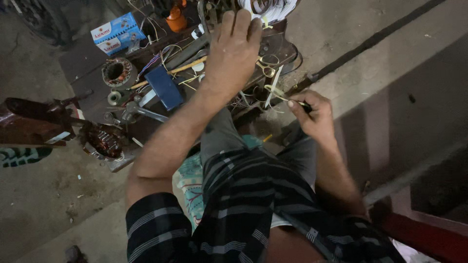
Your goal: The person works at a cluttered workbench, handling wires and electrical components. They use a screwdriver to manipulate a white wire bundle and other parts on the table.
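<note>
the low dark workbench (pixel 87 63) serves as the landmark for everything here. at its far left corner lies a rectangular cardboard box (pixel 117 33), blue and white with a red label patch on its end, tilted a little. just in front of the box, on the bench top, sits a round motor stator (pixel 117 72), a metal ring wound with copper-coloured wire. toward the middle of the bench a flat dark-blue block (pixel 164 87) lies at a slant, with thin yellowish strips and tangled coloured wires around it. at the bench's far edge stands a small orange container (pixel 176 19). off the bench's left front corner, on the dusty concrete floor, rests a second winding (pixel 103 141), reddish-brown and rough, in a metal frame. the left hand (pixel 233 51) reaches across the bench to its far right edge, fingers close together and curled at the tips against a bundle of white wire (pixel 269 9); whether they actually grip it cannot be told. the right hand (pixel 314 114), just off the bench's right front side, is closed in a pinch on a thin pale-yellow strip (pixel 279 92), whose free end points back toward the bench. small scissors (pixel 267 68) lie on the bench between the two hands.
</note>
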